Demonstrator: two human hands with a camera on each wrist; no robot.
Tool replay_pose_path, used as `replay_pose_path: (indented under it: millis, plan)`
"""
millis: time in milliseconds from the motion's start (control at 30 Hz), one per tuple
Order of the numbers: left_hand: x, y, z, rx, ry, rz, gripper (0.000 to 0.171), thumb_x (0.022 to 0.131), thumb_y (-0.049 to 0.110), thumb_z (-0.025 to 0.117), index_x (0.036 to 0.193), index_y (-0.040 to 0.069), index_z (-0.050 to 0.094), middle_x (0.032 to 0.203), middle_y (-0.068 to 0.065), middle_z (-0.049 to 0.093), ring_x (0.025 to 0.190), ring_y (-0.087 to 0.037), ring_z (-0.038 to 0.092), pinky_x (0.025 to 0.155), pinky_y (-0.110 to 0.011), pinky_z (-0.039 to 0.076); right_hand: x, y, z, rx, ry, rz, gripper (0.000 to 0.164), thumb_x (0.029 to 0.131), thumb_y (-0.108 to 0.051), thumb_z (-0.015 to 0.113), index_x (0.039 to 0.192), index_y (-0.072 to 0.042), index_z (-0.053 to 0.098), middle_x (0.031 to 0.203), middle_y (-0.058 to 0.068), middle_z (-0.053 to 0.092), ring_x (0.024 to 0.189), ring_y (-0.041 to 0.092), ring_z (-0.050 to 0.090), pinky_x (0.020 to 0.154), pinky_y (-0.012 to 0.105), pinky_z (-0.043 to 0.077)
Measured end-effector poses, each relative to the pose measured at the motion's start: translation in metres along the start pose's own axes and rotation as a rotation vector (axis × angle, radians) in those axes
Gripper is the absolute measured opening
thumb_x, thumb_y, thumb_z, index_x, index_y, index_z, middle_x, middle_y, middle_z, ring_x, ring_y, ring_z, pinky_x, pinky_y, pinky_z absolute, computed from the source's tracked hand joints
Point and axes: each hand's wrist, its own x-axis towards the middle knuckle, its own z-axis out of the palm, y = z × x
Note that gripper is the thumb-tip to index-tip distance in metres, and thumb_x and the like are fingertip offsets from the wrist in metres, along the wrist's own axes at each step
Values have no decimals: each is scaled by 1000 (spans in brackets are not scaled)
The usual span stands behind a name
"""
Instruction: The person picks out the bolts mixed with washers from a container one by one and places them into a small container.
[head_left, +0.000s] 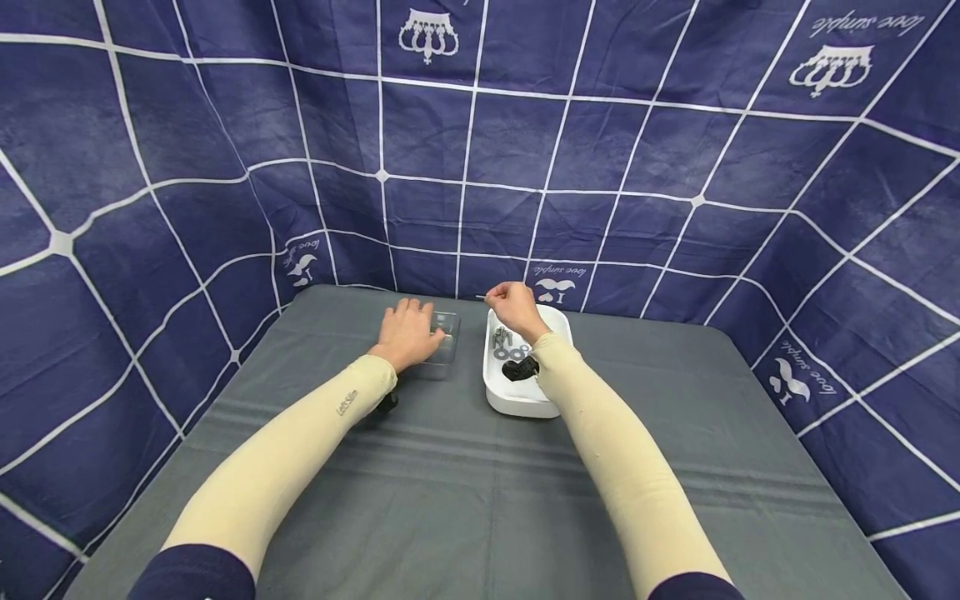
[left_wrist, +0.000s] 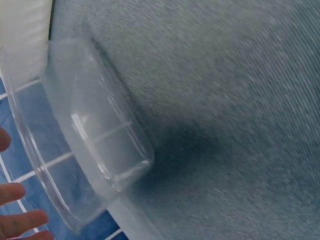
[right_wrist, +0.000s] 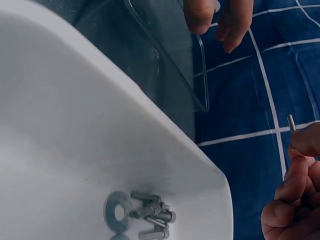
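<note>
My right hand is above the far end of a white tray, pinching a thin shiny metal pin between thumb and finger. Its tip points left, toward the clear plastic box. My left hand lies over that box with fingers spread, and covers much of it in the head view. From the left wrist, the box's transparent wall fills the left side, with fingertips beyond it. Inside the tray are several metal bolts and flat washers.
A black object shows in the tray, partly behind the right sleeve. Something black is under the left wrist. Grey cloth covers the table, and a blue curtain with white grid lines hangs behind and at both sides.
</note>
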Motion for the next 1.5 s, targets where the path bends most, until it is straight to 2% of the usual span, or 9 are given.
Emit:
replay_pose_path:
  millis: [467,800,1067,1267,1500]
  plan:
    - [-6,-19,7,-45,-18,-43,60,96,41,56,144,5,51,137,-21,54,131,-41,45,106,-61,37,1,-9,18,17,-22,-30,13,89,-11,66,89,-3,76,74,2,66,67,13,53,65,23,42]
    - [-12,-35,9,-116,-36,-53,60,96,34,56,150,9,44,141,-23,52,132,-42,46,104,-63,38,3,-20,30,7,-39,-43,13,89,-13,66,89,-5,76,73,-1,66,68,11,53,65,23,42]
    - [-9,-36,10,-204,-76,-80,61,97,36,55,151,11,43,143,-23,51,133,-42,47,101,-62,43,2,-20,32,9,-30,-31,14,88,-11,64,87,-5,76,74,1,67,68,12,53,65,23,42]
    - [-14,-42,11,-234,-125,-123,64,96,35,58,154,15,40,146,-22,48,136,-42,44,102,-63,42,1,-21,36,10,-60,-30,15,89,-13,64,89,-4,76,75,1,67,68,11,53,63,22,42]
    - [-11,-42,14,-234,-109,-111,65,96,36,59,154,14,38,145,-23,49,135,-42,45,100,-63,44,2,-20,36,10,-40,-15,14,89,-13,66,88,-4,76,76,2,67,69,13,54,63,22,42]
